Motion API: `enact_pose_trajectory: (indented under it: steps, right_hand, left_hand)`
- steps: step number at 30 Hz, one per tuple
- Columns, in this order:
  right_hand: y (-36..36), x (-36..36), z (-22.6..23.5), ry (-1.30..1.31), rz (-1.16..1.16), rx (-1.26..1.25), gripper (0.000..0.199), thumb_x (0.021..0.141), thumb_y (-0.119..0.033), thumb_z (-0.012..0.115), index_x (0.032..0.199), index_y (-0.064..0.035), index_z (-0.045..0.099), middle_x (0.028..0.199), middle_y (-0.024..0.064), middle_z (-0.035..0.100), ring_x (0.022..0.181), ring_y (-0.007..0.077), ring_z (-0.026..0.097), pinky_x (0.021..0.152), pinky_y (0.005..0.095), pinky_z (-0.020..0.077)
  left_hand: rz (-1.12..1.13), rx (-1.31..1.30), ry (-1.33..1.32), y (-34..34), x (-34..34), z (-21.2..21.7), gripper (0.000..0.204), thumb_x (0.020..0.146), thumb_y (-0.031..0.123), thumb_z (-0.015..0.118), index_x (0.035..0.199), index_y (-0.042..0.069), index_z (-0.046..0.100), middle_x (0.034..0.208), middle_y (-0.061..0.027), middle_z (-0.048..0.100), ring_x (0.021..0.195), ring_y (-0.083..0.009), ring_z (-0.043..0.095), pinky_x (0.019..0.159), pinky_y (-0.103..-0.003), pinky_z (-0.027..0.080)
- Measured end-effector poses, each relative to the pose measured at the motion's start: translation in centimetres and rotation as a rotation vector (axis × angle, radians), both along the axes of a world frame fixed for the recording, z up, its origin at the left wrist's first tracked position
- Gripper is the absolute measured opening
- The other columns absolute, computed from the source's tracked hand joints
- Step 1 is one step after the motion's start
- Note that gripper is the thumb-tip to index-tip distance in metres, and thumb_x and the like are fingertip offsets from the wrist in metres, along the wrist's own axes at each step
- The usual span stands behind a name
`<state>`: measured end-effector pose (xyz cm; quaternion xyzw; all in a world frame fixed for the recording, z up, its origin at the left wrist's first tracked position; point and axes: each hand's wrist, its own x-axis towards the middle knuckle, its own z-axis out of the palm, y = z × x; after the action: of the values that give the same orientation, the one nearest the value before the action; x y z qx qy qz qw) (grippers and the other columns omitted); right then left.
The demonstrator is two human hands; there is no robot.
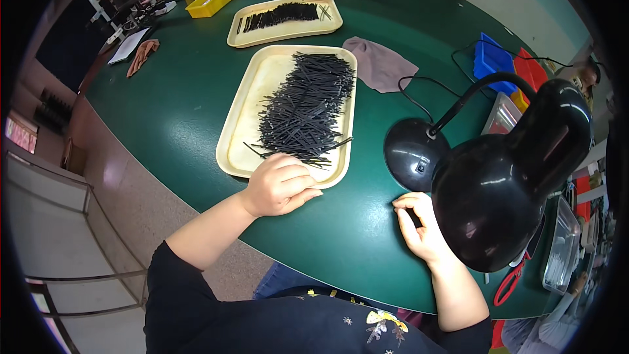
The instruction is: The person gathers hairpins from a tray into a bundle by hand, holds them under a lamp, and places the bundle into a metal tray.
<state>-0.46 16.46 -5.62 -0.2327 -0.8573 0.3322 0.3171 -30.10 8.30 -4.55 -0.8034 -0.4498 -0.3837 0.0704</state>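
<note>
From my remote seat I saw the black strips heaped in a cream tray, set close, I judged, so the left hand could reach them. That hand curled over the near rim — whether it pinched a strip, I couldn't tell. The right hand, fingers bent toward the thumb, showed its grip no better — the black lamp beside it presumably stood there for light.

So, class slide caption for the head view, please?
Left hand at the near edge of a cream tray of thin black sticks; right hand beside a black desk lamp.
</note>
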Motion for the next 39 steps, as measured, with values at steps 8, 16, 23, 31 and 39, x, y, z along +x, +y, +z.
enact_pose_trajectory:
  steps: [8, 16, 23, 31, 39]
  right_hand:
    - [0.6, 0.5, -1.0, 0.033, 0.050, -0.028, 0.014, 0.081, 0.004, 0.060, 0.093, -0.0034, 0.060, 0.094, 0.0105, 0.059, 0.090, 0.0227, 0.057, 0.083, 0.0314, 0.0437]
    - [0.5, 0.3, 0.6, 0.000, 0.020, 0.041, 0.011, 0.080, 0.001, 0.062, 0.089, -0.0048, 0.062, 0.089, 0.0088, 0.061, 0.086, 0.0219, 0.059, 0.081, 0.0321, 0.0451]
    - [0.0, -0.3, 1.8, -0.013, -0.017, 0.085, 0.009, 0.079, -0.002, 0.063, 0.087, -0.0058, 0.064, 0.086, 0.0076, 0.063, 0.084, 0.0213, 0.060, 0.079, 0.0326, 0.0461]
    - [0.6, 0.1, 0.8, 0.007, 0.050, 0.022, 0.007, 0.083, -0.003, 0.061, 0.089, -0.0055, 0.061, 0.089, 0.0080, 0.061, 0.086, 0.0211, 0.059, 0.081, 0.0327, 0.0457]
    - [0.7, 0.4, 0.2, -0.031, 0.065, -0.089, 0.006, 0.084, -0.003, 0.060, 0.089, -0.0056, 0.061, 0.092, 0.0076, 0.059, 0.090, 0.0196, 0.057, 0.083, 0.0314, 0.0442]
  left_hand:
    - [0.423, -0.006, -0.055, 3.4, -3.4, 4.2, 0.010, 0.076, 0.009, 0.071, 0.076, 0.002, 0.064, 0.078, -0.0100, 0.064, 0.077, -0.0279, 0.058, 0.072, -0.036, 0.046]
    - [0.598, -0.266, 0.117, 8.6, -4.8, 5.1, 0.015, 0.075, 0.016, 0.075, 0.074, 0.004, 0.067, 0.073, -0.0088, 0.062, 0.079, -0.0275, 0.057, 0.074, -0.037, 0.046]
    - [0.620, -0.495, -0.012, 9.2, -5.5, 4.4, 0.011, 0.074, 0.017, 0.075, 0.073, 0.007, 0.070, 0.079, -0.0102, 0.066, 0.089, -0.0282, 0.058, 0.079, -0.040, 0.047]
    - [0.228, -0.519, 0.079, 6.3, -5.7, 6.4, 0.048, 0.068, 0.017, 0.079, 0.110, 0.001, 0.064, 0.111, -0.0172, 0.062, 0.111, -0.0331, 0.053, 0.099, -0.040, 0.040]
    - [0.262, -0.610, 0.356, 5.7, -4.0, 5.4, 0.083, 0.054, 0.017, 0.087, 0.125, -0.005, 0.049, 0.123, -0.0177, 0.049, 0.119, -0.0335, 0.044, 0.103, -0.039, 0.037]
